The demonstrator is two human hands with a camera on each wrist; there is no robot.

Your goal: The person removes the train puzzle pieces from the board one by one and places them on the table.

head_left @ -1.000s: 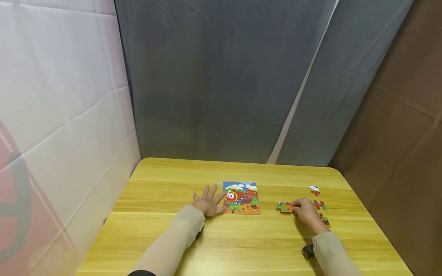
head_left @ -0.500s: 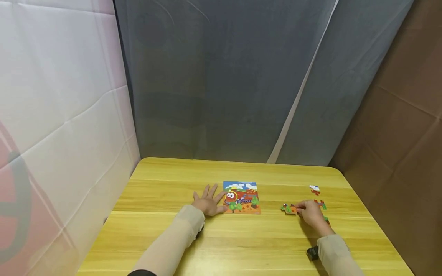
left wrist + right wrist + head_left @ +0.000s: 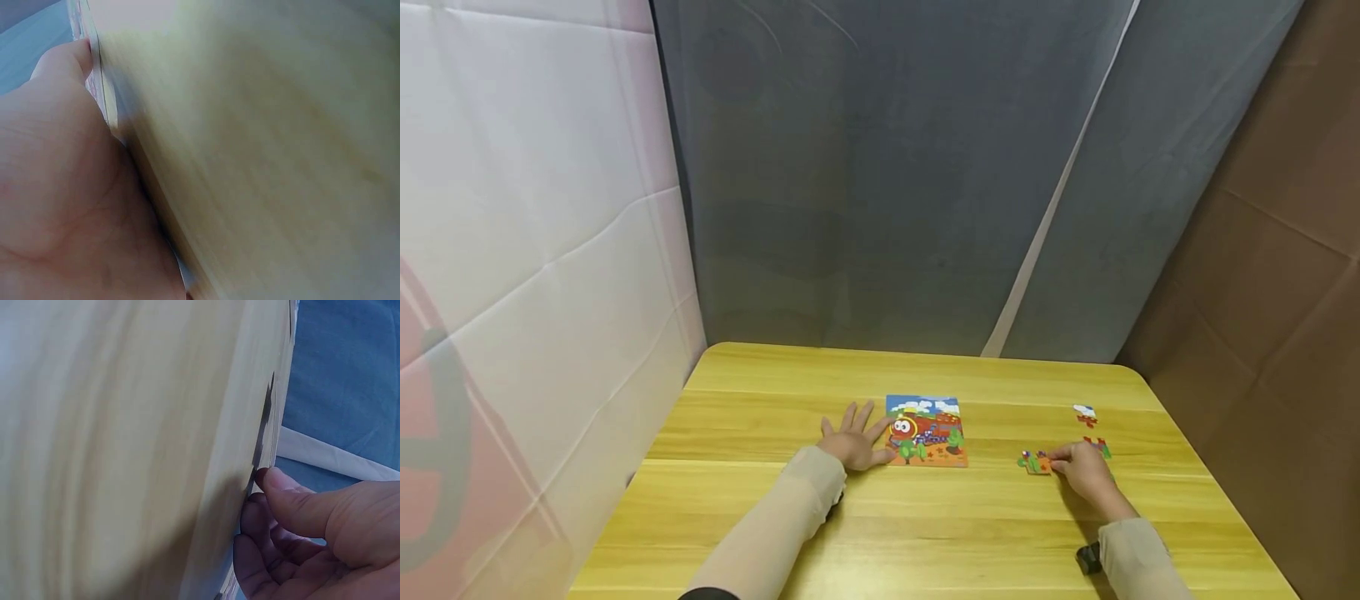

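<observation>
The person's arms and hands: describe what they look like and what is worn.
Both arms wear long, light beige sleeves to the wrist. The left hand and right hand are bare, without gloves. A small dark device sits at the right wrist; another dark bit shows under the left cuff.

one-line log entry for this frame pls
left hand: flat beside train puzzle | right hand: pinching loose piece | surface: wooden table

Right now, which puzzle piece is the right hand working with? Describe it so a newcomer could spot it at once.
On the yellow wooden table, look right of the assembled train puzzle that the left hand rests beside. The piece lies at the right hand's fingertips, touching them. Unlike the loose pieces farther back, it shows green and orange and sits nearest the train picture.
</observation>
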